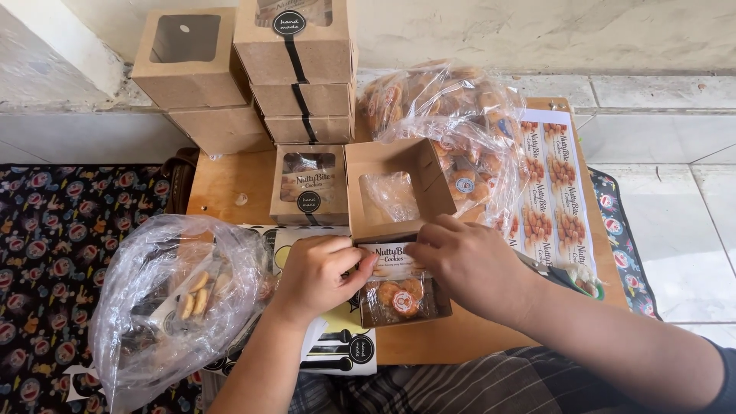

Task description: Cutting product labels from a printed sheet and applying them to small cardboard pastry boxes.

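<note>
Both hands are pinching a clear cookie packet (399, 295) inside an open brown cardboard box (387, 188).
Left hand (318, 272) and right hand (468, 264) are gripping its top edge at 12 o'clock — light, crinkly, fragile; corners look the safest hold.

The near left corner of the open kraft box (399, 230) is covered by the left hand (318, 272). Behind that box, the top box of the stack (295, 38) is cut off by the frame. To its right, scissors (563, 277), probably, are half hidden under the right forearm.

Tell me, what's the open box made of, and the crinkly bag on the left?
The open box looks like brown kraft cardboard: matte, with folded flaps and a clear film window. The bag seems to be thin clear plastic: shiny, wrinkled, and you can see cookies through it.
</note>
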